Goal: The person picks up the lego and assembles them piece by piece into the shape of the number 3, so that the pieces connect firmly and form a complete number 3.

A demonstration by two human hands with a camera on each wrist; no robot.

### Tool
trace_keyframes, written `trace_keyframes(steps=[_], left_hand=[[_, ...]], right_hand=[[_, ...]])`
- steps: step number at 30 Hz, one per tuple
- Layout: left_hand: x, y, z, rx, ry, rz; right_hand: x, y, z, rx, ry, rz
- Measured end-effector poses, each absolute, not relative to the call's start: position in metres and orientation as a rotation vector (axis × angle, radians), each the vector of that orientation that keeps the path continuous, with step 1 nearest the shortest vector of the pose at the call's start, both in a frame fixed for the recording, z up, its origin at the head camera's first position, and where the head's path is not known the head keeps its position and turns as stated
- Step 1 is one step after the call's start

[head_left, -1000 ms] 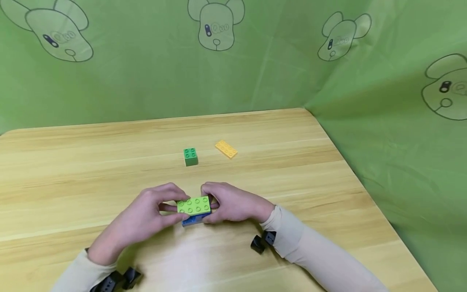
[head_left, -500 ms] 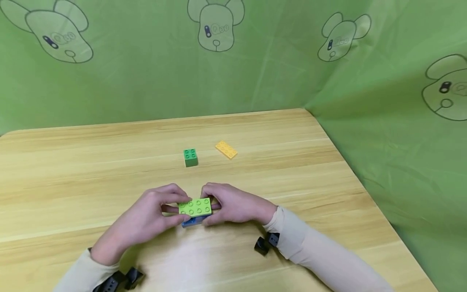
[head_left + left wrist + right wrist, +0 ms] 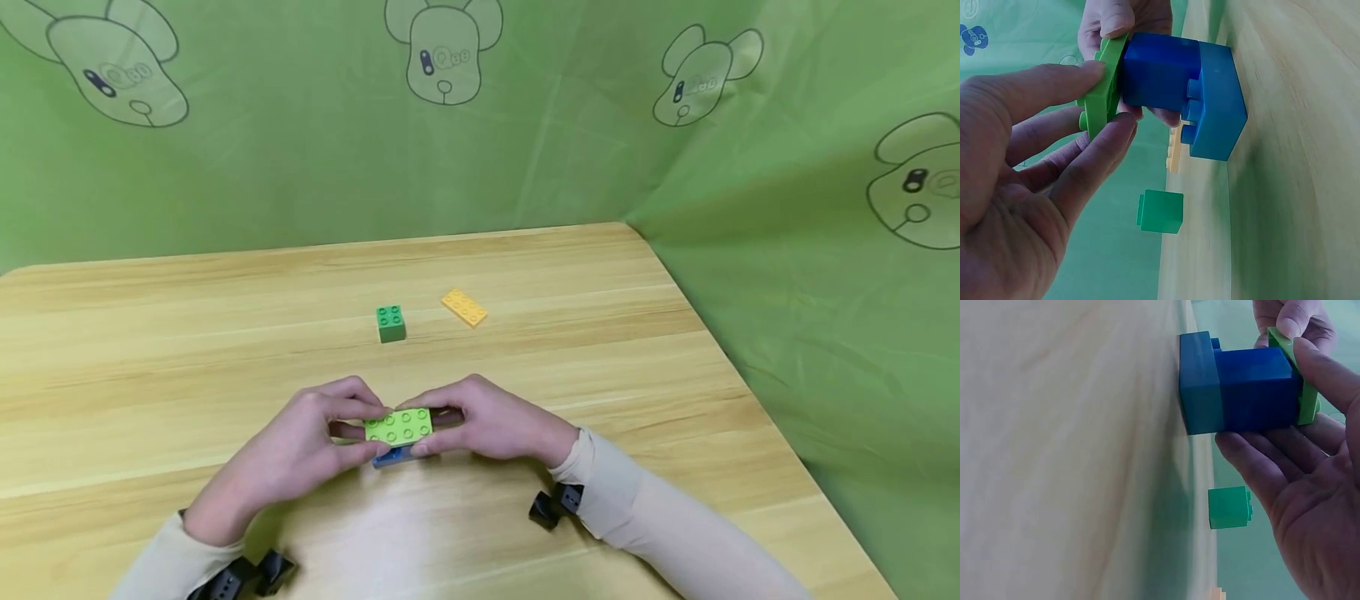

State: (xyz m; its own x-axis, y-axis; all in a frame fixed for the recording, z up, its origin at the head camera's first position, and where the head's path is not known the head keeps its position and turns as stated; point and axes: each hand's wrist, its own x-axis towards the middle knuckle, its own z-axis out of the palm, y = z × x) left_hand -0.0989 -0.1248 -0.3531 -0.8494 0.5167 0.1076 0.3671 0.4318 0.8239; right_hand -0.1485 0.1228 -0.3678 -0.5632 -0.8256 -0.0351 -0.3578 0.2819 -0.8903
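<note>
A lime green eight-stud building plate [image 3: 399, 427] lies over a dark blue building brick [image 3: 1160, 72]. The dark blue brick sits on a lighter blue brick [image 3: 1219, 103] resting on the table. In the left wrist view the plate tilts slightly against the dark blue brick, with a narrow gap at one side. My left hand [image 3: 300, 442] pinches the plate's left end between thumb and fingers. At the right end, my right hand [image 3: 495, 421] holds the plate by its near and far edges. In the right wrist view other right fingers [image 3: 1266, 456] extend beside the dark blue brick.
Farther back on the wooden table [image 3: 187, 333] stand a green four-stud brick [image 3: 391, 323] and a flat orange plate [image 3: 464, 307]. A green printed cloth [image 3: 300, 167] hangs behind the table and along its right side.
My right hand has shifted its grip: its fingers have straightened, and its index finger and thumb have moved onto the lime green plate's edges. My left hand has stayed nearly still.
</note>
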Motion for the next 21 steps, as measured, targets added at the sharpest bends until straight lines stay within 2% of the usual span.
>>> trace_keyframes(steps=[7, 21], left_hand=[[-0.0989, -0.1245, -0.3531, 0.7, 2.465, 1.438], [-0.1007, -0.1272, -0.3567, 0.715, 2.405, 1.492]], right_hand=[[-0.15, 0.12, -0.3667, -1.013, 2.031, -1.241], [-0.1482, 0.1193, -0.362, -0.945, 2.051, -1.187]])
